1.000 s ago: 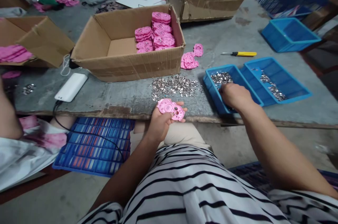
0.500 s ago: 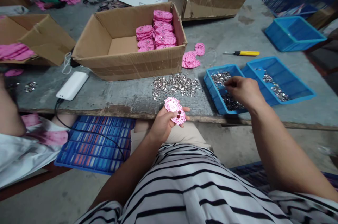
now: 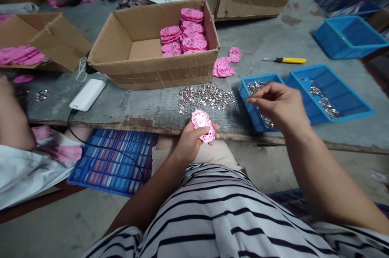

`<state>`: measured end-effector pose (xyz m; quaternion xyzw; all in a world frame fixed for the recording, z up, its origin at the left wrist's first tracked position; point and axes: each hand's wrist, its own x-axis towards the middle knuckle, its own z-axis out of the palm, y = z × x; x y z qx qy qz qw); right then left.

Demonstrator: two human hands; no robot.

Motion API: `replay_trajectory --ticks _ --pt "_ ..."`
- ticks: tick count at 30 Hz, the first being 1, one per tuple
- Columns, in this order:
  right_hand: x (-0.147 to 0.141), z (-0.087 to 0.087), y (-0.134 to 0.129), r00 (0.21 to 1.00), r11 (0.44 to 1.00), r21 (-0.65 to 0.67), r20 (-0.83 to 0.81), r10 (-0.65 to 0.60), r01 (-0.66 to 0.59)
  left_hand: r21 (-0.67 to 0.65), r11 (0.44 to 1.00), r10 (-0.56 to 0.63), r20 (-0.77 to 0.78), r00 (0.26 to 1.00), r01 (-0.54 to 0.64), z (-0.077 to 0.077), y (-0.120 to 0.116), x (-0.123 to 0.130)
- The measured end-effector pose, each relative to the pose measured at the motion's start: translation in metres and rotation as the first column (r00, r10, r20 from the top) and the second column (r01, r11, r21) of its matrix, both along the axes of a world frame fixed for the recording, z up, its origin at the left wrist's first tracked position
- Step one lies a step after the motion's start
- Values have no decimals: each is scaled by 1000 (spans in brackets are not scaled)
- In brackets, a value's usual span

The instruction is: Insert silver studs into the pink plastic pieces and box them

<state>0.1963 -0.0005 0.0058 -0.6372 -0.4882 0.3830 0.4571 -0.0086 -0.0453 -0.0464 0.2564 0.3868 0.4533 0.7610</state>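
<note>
My left hand (image 3: 192, 141) grips a pink scalloped plastic piece (image 3: 201, 125), thumb across its lower part, just off the table's front edge. My right hand (image 3: 281, 106) hovers over the near blue bin (image 3: 253, 114), fingertips pinched together; whatever is between them is too small to make out. Small shiny metal parts lie in that bin, partly hidden by the hand. More of them form a loose pile (image 3: 206, 97) on the table, beyond the pink piece.
An open cardboard box (image 3: 154, 69) holds stacked pink pieces. Two pink pieces (image 3: 223, 67) lie beside it. A yellow-handled screwdriver (image 3: 293, 60), a second blue bin (image 3: 346, 100) and a white power bank (image 3: 88, 94) are on the table. Another person's arm (image 3: 15, 116) is at left.
My right hand has risen out of the near blue bin and shifted slightly left relative to it. My left thumb has slid on the pink piece. The view has shifted a little.
</note>
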Motion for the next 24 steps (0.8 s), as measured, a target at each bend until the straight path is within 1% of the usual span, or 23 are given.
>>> replay_trajectory --ticks 1,2,3,4,5,7,11,18,21,24 --pt "-8 -3 -5 992 994 15 -62 112 -111 -3 1000 5 -2 1000 -5 0 0 1" --pt "-17 -7 -10 968 974 31 -109 226 -224 -7 1000 8 0 1000 -8 1 0 3" --pt "-24 -11 -14 936 946 44 -142 323 -320 -11 1000 10 6 1000 -10 2 0 4" --pt "-30 -16 -18 905 919 54 -161 394 -390 -15 1000 12 15 1000 -12 3 0 5" --pt "-35 -21 -20 883 899 61 -168 438 -434 -18 1000 15 24 1000 -15 4 0 6" --pt "-42 -30 -22 863 878 65 -163 478 -474 -22 999 31 25 999 -30 6 -1 8" --pt "-46 -39 -23 849 867 69 -178 497 -493 -17 996 87 -10 996 -87 6 -2 8" --pt "-57 -44 -32 906 918 103 -148 396 -384 -36 977 209 -25 978 -210 3 -1 10" --pt "-65 -46 -38 909 934 106 -220 355 -340 -26 954 298 -37 954 -299 5 -1 12" --pt "-72 -47 -41 892 966 50 -375 253 -253 46 932 362 -69 930 -360 7 -1 14"
